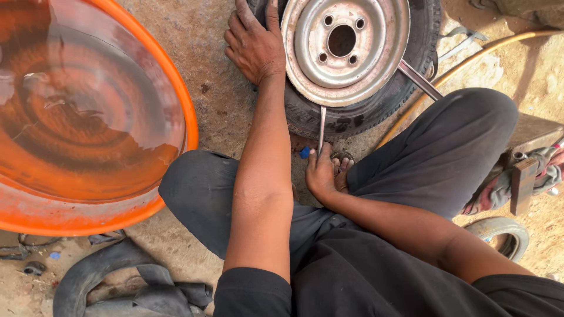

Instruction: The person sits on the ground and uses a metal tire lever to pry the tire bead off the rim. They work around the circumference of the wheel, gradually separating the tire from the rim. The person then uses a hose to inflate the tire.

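down on the dusty ground lies a small wheel, a black tyre (376, 111) around a worn silver steel rim (343, 47), flat on its side just ahead of the person's knees. the left hand (254, 44) is spread flat, palm down, fingers apart, pressing on the tyre's left sidewall where it meets the edge of the rim; it grips nothing, it only bears down. the right hand (322, 173) sits nearer the body, at the near edge of the tyre, closed around the lower end of a thin metal tyre lever (321, 126). that lever runs straight up from the fist and its tip goes in at the rim's near lip, between rim and rubber. a second, broader metal bar (420, 79) sticks out from the rim's right side, slanting toward the right knee, with no hand on it.

to the left stands a big orange basin (176, 94) holding water, well apart from the wheel. a limp black inner tube (117, 287) lies by the left thigh, a yellowish hose (470, 61) crosses the ground beyond the tyre, and another small tyre (499, 235) peeks out beside the right leg.
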